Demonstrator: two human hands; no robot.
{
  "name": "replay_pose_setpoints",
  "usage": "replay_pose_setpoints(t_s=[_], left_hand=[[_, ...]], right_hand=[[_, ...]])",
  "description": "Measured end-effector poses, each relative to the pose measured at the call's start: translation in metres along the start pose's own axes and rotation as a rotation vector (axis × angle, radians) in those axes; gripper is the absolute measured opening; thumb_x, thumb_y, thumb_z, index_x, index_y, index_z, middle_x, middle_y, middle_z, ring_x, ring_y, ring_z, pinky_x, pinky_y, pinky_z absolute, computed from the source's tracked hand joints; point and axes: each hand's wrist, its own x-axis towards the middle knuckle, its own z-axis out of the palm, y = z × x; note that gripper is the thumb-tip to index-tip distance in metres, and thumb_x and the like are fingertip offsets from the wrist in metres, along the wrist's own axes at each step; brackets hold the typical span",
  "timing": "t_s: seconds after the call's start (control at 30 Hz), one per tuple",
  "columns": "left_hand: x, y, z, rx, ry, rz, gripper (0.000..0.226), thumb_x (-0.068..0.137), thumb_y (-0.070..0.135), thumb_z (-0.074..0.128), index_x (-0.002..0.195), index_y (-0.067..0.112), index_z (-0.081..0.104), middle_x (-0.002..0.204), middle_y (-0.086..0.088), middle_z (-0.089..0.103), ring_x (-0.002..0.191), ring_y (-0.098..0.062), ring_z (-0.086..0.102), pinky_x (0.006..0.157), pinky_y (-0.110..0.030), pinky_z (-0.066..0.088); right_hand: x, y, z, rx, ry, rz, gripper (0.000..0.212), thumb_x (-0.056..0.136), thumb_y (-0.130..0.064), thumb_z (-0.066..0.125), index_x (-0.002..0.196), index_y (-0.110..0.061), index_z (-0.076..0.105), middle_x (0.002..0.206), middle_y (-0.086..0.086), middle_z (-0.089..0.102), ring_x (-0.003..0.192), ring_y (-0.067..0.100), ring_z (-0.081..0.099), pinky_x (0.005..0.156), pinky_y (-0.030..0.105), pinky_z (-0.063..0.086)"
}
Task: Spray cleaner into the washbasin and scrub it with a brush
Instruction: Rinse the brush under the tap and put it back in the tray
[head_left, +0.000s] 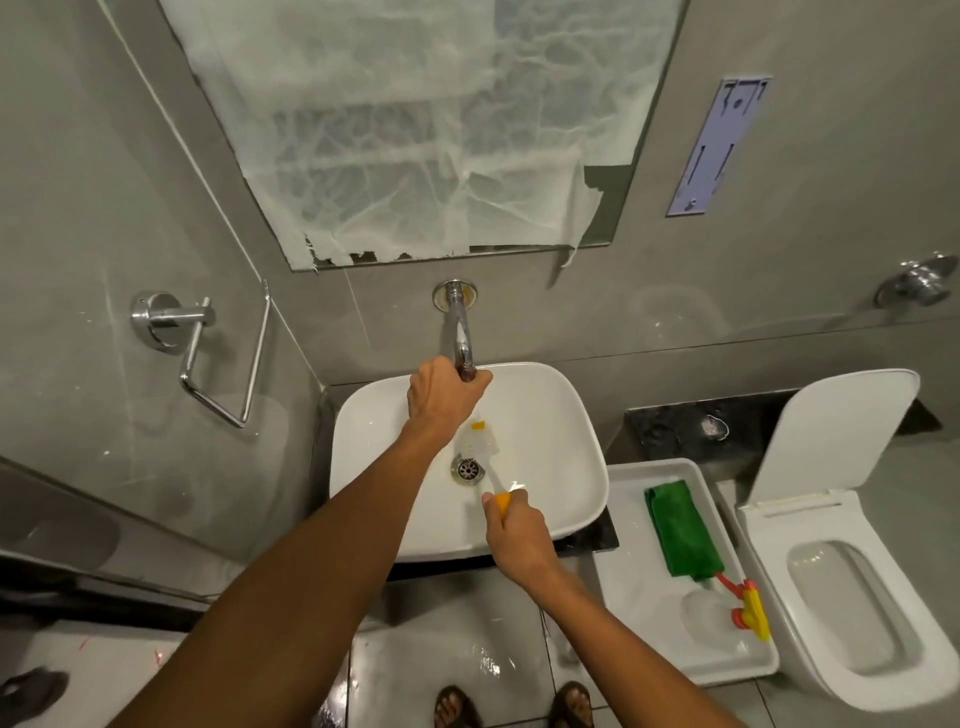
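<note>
**Brush in the bowl, one hand up at the tap**

Here we are over the washbasin (561, 447), and the brush (480, 441) is down inside it, its pale head lying just above the drain (466, 470). The right hand (514, 525) is wrapped tight around the orange end of the handle, fingers curled closed on it. Up top, the left hand (441, 395) is clamped around the tip of the tap (457, 327), fingers folded over the spout's end; whether water is running, I cannot tell.

The spray bottle (727, 618) lies on its side in the white tray (623, 571) to the right, next to a green cloth (680, 530), so by my read the spraying is behind us and we're in the scrubbing or rinsing stretch. The bowl looks white and clean, though any foam would be hard to spot, so how much remains is a guess.

Room to work? The bowl is wide and open, and the brush has free sweep toward every wall. The left forearm crosses the left half, which crowds strokes there. The tray sits just beside the right rim, and the toilet (831, 571) beyond it.
</note>
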Motion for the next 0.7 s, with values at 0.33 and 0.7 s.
replay_pose_setpoints(t_s=[0.33, 0.7], left_hand=[[0.023, -0.011, -0.036, -0.014, -0.369, 0.188, 0.031, 0.096, 0.032, 0.075, 0.080, 0.007, 0.063, 0.076, -0.007, 0.052, 0.073, -0.021, 0.048, 0.070, -0.037, 0.042], [0.039, -0.025, -0.057, -0.219, -0.513, 0.159, 0.052, 0.081, 0.044, 0.094, 0.113, 0.005, 0.080, 0.090, -0.014, 0.060, 0.086, -0.019, 0.058, 0.081, -0.034, 0.053]], right_hand=[[0.001, -0.006, -0.005, -0.006, -0.008, 0.001, 0.049, 0.112, -0.044, 0.041, 0.128, 0.001, 0.050, 0.123, 0.025, 0.068, 0.112, 0.041, 0.068, 0.097, 0.051, 0.054], [-0.006, -0.001, -0.003, 0.029, -0.021, -0.016, 0.048, 0.112, -0.043, 0.042, 0.127, 0.002, 0.052, 0.119, 0.023, 0.069, 0.107, 0.039, 0.069, 0.089, 0.043, 0.056]])
